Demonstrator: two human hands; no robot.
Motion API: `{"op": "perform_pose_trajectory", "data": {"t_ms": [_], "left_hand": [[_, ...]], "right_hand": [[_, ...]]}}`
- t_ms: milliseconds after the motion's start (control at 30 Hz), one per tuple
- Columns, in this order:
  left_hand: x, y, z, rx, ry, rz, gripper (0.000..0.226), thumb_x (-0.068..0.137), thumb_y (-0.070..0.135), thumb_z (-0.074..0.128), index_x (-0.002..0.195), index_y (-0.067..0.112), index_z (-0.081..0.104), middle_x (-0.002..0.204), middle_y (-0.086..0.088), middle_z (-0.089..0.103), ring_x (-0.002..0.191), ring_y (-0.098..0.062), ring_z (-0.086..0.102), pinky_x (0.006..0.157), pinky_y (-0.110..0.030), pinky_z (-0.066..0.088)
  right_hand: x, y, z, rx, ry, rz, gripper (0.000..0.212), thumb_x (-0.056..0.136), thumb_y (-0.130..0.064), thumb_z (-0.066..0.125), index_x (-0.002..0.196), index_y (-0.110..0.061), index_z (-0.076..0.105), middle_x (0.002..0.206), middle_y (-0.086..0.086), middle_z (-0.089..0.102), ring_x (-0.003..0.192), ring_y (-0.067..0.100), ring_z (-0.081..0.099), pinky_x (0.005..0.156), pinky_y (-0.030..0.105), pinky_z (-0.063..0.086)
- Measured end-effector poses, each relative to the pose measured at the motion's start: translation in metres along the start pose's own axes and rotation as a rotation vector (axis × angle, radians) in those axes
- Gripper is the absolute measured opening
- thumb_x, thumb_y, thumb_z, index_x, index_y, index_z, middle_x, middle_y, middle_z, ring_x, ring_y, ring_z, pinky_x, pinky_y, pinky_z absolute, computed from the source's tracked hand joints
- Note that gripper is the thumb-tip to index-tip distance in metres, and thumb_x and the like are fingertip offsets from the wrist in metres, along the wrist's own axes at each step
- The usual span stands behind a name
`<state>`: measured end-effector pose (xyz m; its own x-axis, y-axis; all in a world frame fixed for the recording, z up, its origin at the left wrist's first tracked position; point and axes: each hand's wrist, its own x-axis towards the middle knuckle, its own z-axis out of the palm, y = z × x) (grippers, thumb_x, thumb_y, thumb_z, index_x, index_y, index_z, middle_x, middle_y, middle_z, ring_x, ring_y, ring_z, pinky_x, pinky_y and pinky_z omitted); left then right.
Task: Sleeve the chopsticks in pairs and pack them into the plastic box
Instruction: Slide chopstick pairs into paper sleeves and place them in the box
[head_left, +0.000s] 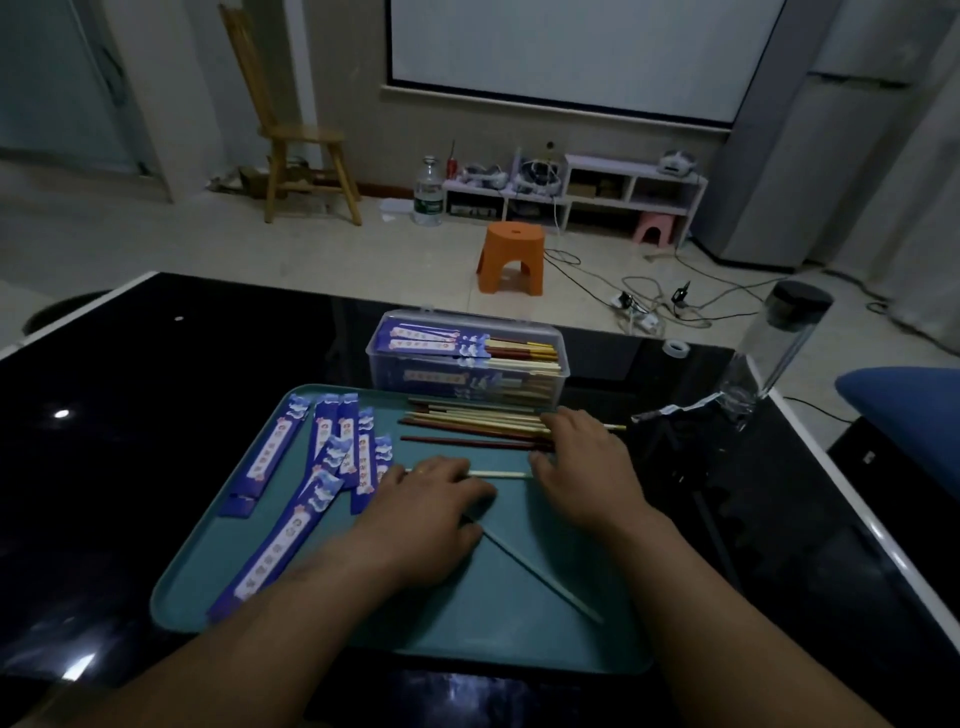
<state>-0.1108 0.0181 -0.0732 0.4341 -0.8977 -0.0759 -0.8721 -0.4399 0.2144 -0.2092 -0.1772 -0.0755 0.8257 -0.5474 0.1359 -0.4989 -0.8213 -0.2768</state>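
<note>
In the head view, a teal tray sits on the glossy black counter at lower centre. The plastic box stands just beyond the tray's far edge and already holds several sleeved pairs. Empty purple sleeves lie fanned across the tray's left side. The loose chopsticks, some pale and some dark red, lie bundled along its upper right.

The left hand lies palm down at centre frame, its fingers bent over a pale chopstick that runs level toward the right hand. A second pale chopstick slants from under the left thumb toward the lower right. Whether the left hand actually pinches either stick cannot be told. The right hand rests flat with its fingers spread over the bundle's ends toward frame right, and its thumb is near the level stick's end.

The sticks look light, stiff and smooth, so they will probably roll or skid on the tray. They are best pinched as a pair near one end, with the tips lined up. The sleeves appear to be thin paper that creases easily, so each should be held close to its open mouth.
</note>
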Motion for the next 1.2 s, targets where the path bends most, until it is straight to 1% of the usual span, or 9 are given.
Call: {"op": "perform_pose_trajectory", "data": {"t_ms": [200, 333, 433, 567, 667, 867, 1000, 1100, 1200], "left_hand": [[-0.003, -0.005, -0.001, -0.057, 0.06, 0.03, 0.015, 0.099, 0.039, 0.053, 0.113, 0.036, 0.053, 0.132, 0.011, 0.051, 0.13, -0.015, 0.046, 0.116, -0.049, 0.023], [-0.005, -0.016, -0.002, -0.062, 0.079, 0.063, 0.004, 0.097, 0.039, 0.054, 0.101, 0.037, 0.053, 0.12, 0.014, 0.052, 0.121, -0.012, 0.05, 0.115, -0.049, 0.028], [-0.006, -0.021, -0.003, -0.058, 0.064, 0.08, 0.008, 0.097, 0.038, 0.055, 0.095, 0.04, 0.048, 0.121, 0.013, 0.051, 0.122, -0.013, 0.048, 0.113, -0.049, 0.03], [-0.012, -0.025, -0.005, -0.046, 0.06, 0.096, 0.01, 0.098, 0.035, 0.054, 0.096, 0.04, 0.046, 0.124, 0.011, 0.05, 0.122, -0.013, 0.046, 0.117, -0.049, 0.028], [-0.015, -0.026, -0.009, -0.033, 0.076, 0.096, 0.009, 0.098, 0.032, 0.052, 0.095, 0.037, 0.044, 0.121, 0.009, 0.05, 0.121, -0.014, 0.046, 0.116, -0.048, 0.029], [-0.018, -0.021, -0.017, 0.021, 0.086, 0.046, 0.01, 0.1, 0.03, 0.048, 0.093, 0.034, 0.041, 0.113, 0.004, 0.054, 0.109, -0.02, 0.048, 0.097, -0.042, 0.035], [-0.021, -0.024, -0.017, -0.024, 0.046, 0.035, 0.014, 0.1, 0.026, 0.045, 0.089, 0.033, 0.042, 0.098, 0.008, 0.054, 0.09, -0.02, 0.046, 0.086, -0.041, 0.033], [-0.02, -0.027, -0.016, -0.04, 0.049, 0.051, 0.007, 0.103, 0.029, 0.046, 0.1, 0.034, 0.05, 0.107, 0.008, 0.059, 0.099, -0.019, 0.051, 0.092, -0.041, 0.037], [-0.018, -0.028, -0.013, -0.003, 0.046, 0.044, 0.01, 0.102, 0.032, 0.047, 0.108, 0.033, 0.055, 0.115, 0.006, 0.06, 0.11, -0.021, 0.055, 0.096, -0.042, 0.039]], "right_hand": [[0.003, -0.005, 0.008, -0.076, -0.064, 0.008, 0.053, 0.101, -0.049, 0.048, 0.15, -0.031, 0.042, 0.157, -0.005, 0.043, 0.146, 0.02, 0.035, 0.12, 0.048, 0.026], [-0.008, -0.021, 0.004, -0.112, -0.094, -0.043, 0.045, 0.103, -0.046, 0.048, 0.146, -0.034, 0.045, 0.15, -0.005, 0.047, 0.139, 0.021, 0.04, 0.114, 0.046, 0.031], [-0.013, -0.022, -0.002, -0.065, -0.038, -0.053, 0.042, 0.103, -0.041, 0.05, 0.145, -0.032, 0.049, 0.146, -0.006, 0.05, 0.137, 0.021, 0.044, 0.109, 0.043, 0.035], [-0.024, -0.012, -0.013, -0.066, -0.025, 0.007, 0.024, 0.102, -0.034, 0.05, 0.12, -0.029, 0.065, 0.125, -0.004, 0.062, 0.117, 0.022, 0.056, 0.091, 0.039, 0.044], [-0.035, -0.005, -0.013, -0.075, -0.11, 0.016, 0.024, 0.103, -0.03, 0.047, 0.115, -0.031, 0.068, 0.119, -0.005, 0.063, 0.11, 0.019, 0.057, 0.084, 0.036, 0.04], [-0.04, -0.006, -0.013, -0.043, -0.02, 0.055, 0.018, 0.101, -0.032, 0.054, 0.111, -0.031, 0.069, 0.114, -0.005, 0.062, 0.111, 0.022, 0.055, 0.089, 0.037, 0.042], [-0.035, -0.019, -0.007, -0.047, 0.02, 0.001, 0.02, 0.102, -0.04, 0.054, 0.115, -0.032, 0.067, 0.111, -0.007, 0.062, 0.108, 0.02, 0.057, 0.085, 0.036, 0.04], [-0.03, -0.023, -0.001, -0.099, 0.035, -0.031, 0.022, 0.1, -0.04, 0.054, 0.114, -0.033, 0.069, 0.109, -0.005, 0.064, 0.105, 0.022, 0.058, 0.08, 0.036, 0.037], [-0.024, -0.024, 0.006, -0.13, 0.075, -0.032, 0.016, 0.097, -0.037, 0.055, 0.102, -0.029, 0.068, 0.1, -0.003, 0.063, 0.099, 0.026, 0.061, 0.073, 0.037, 0.034]]}}
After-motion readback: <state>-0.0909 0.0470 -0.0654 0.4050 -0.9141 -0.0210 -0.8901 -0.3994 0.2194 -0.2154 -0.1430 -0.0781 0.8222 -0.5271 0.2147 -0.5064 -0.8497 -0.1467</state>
